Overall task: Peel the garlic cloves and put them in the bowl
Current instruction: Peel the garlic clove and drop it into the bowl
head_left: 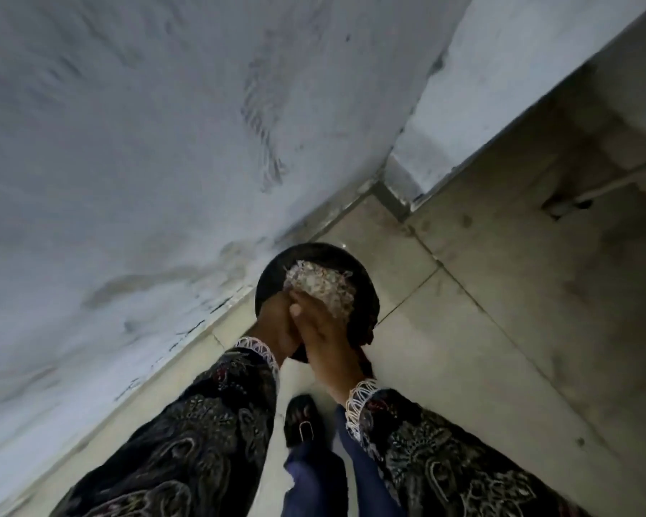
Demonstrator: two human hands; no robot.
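Nearest to you are your two dark patterned sleeves (187, 434) with white lace cuffs, and between them your blue trouser legs and one foot in a dark sandal (303, 421) on the pale tiled floor (482, 330). Just beyond the cuffs, your left hand (276, 324) holds the near left rim of a dark round bowl (276, 270), though how its fingers curl around the edge is hidden. Your right hand (323, 330) lies against the left one with the fingers fairly straight, reaching into the bowl and resting on a pale heap of what look like papery garlic skins (319, 283); the blur hides whether any cloves lie among them. The bowl is carried above the floor, close to a grey-white scuffed wall (146, 143) on the left, with a corner (459, 117) jutting out beyond it.
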